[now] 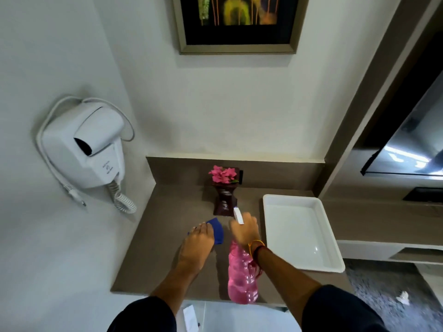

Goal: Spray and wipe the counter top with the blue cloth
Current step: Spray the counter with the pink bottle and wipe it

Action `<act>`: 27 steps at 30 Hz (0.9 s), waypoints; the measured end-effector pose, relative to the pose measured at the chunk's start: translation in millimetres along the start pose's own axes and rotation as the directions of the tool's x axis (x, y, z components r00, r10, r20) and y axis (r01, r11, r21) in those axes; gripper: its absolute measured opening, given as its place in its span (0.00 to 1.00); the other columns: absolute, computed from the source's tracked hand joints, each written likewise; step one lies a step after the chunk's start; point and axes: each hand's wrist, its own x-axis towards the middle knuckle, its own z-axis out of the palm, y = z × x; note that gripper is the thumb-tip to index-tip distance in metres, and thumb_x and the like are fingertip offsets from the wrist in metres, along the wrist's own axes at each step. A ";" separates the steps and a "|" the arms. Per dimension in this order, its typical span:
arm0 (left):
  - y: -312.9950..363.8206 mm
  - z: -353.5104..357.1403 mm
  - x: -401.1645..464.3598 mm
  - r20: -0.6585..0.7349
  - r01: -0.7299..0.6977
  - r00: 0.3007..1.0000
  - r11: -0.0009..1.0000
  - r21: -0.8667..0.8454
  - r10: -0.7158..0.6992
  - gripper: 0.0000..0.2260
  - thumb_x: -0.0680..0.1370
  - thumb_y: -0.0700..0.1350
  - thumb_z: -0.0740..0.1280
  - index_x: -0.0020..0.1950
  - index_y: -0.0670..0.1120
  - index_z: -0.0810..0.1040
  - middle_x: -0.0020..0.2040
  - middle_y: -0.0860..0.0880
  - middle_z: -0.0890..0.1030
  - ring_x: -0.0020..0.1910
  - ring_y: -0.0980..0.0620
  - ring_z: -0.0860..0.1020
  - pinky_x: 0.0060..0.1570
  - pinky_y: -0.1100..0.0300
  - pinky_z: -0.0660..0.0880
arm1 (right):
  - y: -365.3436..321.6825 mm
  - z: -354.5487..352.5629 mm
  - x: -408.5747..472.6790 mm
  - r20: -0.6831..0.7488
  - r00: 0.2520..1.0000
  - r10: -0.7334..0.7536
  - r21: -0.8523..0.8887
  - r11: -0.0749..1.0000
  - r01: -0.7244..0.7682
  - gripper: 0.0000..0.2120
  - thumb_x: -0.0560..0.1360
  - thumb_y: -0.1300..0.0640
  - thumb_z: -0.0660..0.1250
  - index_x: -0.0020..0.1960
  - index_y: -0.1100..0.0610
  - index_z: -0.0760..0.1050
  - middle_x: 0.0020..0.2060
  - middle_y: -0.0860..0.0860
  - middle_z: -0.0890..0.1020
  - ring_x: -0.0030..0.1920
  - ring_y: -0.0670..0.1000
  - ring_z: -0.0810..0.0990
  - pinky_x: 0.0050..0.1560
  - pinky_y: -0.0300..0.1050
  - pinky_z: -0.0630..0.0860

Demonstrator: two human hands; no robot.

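Blue cloth [217, 230] lies under left hand [196, 245], apparently pressed flat.

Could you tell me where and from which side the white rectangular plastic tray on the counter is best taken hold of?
Grip the white rectangular plastic tray by its raised rim at the near corner, coming from the front edge of the brown counter top. That corner seems to overhang the edge, so fingers could likely slip under the lip there.

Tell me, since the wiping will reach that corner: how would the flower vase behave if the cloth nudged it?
The flower vase looks tall and narrow with blooms on top, so it would probably tip rather than slide. It seems rigid and glossy, perhaps breakable. It stands just beyond the blue cloth, so lifting it aside seems safer.
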 end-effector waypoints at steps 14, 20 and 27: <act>19.8 -14.0 14.4 -0.048 -0.104 0.993 0.991 0.087 0.108 0.19 0.76 0.36 0.67 0.66 0.35 0.72 0.60 0.37 0.80 0.56 0.42 0.81 0.56 0.52 0.79 | 7.2 -61.2 16.8 -0.250 0.950 -0.186 -0.045 0.983 0.180 0.07 0.74 0.62 0.64 0.50 0.64 0.77 0.42 0.61 0.83 0.42 0.60 0.82 0.44 0.55 0.83; 74.9 -7.8 44.6 -0.104 -0.197 0.973 0.975 0.099 0.207 0.22 0.79 0.35 0.63 0.72 0.35 0.62 0.70 0.34 0.71 0.68 0.39 0.71 0.65 0.49 0.72 | 63.4 -132.5 40.4 -0.315 0.936 -0.160 0.089 0.976 0.197 0.13 0.79 0.59 0.65 0.61 0.63 0.73 0.46 0.60 0.82 0.45 0.58 0.83 0.50 0.57 0.83; 117.8 3.2 61.4 -0.045 -0.205 0.976 0.971 0.120 0.212 0.29 0.77 0.38 0.69 0.73 0.36 0.59 0.71 0.34 0.68 0.70 0.39 0.67 0.71 0.45 0.66 | 126.0 -154.7 73.9 -0.232 0.973 -0.003 0.267 0.961 0.066 0.25 0.80 0.47 0.62 0.73 0.57 0.66 0.64 0.56 0.78 0.62 0.57 0.79 0.66 0.59 0.76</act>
